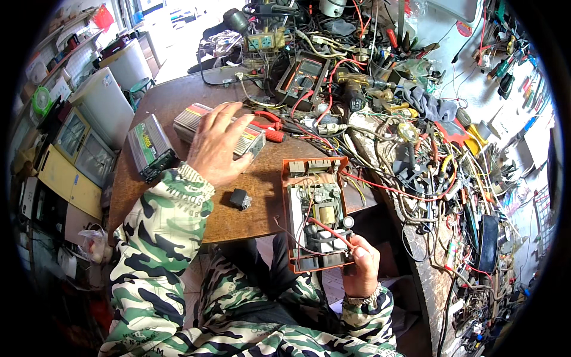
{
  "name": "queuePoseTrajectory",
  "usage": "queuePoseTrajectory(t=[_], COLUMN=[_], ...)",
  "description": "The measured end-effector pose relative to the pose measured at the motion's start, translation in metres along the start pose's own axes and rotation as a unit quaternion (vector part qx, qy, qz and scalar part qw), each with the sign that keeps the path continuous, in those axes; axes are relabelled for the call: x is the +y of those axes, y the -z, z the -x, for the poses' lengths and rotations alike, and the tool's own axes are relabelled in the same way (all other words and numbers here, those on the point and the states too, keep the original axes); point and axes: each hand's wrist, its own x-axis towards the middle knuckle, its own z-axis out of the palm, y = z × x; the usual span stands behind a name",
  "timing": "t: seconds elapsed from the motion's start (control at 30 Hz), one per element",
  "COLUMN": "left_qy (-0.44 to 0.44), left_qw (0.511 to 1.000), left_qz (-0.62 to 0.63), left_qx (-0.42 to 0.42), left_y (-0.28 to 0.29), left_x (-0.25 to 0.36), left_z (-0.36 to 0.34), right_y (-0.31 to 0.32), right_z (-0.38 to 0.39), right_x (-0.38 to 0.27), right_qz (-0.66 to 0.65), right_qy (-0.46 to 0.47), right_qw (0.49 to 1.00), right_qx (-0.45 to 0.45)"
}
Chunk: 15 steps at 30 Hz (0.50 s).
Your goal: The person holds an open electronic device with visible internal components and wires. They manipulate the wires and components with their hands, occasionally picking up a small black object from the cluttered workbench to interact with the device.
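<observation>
While our right grip [361, 268] is clamped on the lower right corner of the orange device [325, 215] by the table's near edge [253, 233], our left grip [219, 147], fingers apart, covers part of a silver box [251, 141]; contact we cannot tell.

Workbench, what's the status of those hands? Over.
Left hand spread over silver box. Right hand gripping open orange case, circuitry exposed. Small black block on the table between; cables crowding the right.
</observation>
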Motion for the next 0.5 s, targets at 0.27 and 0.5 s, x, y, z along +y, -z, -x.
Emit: queuePoseTrajectory(t=[0.27,0.5], left_qy=[0.085,0.079], left_qw=[0.996,0.996], left_qz=[0.007,-0.017], left_qx=[-0.010,0.044], left_y=[0.022,0.017], left_x=[-0.043,-0.063], left_z=[0.028,0.053], right_y=[0.001,-0.015], right_z=[-0.020,-0.026], right_x=[0.009,0.005], right_qz=[-0.014,0.008], right_qy=[-0.017,-0.028], right_qw=[1.000,0.999], right_qx=[-0.009,-0.030])
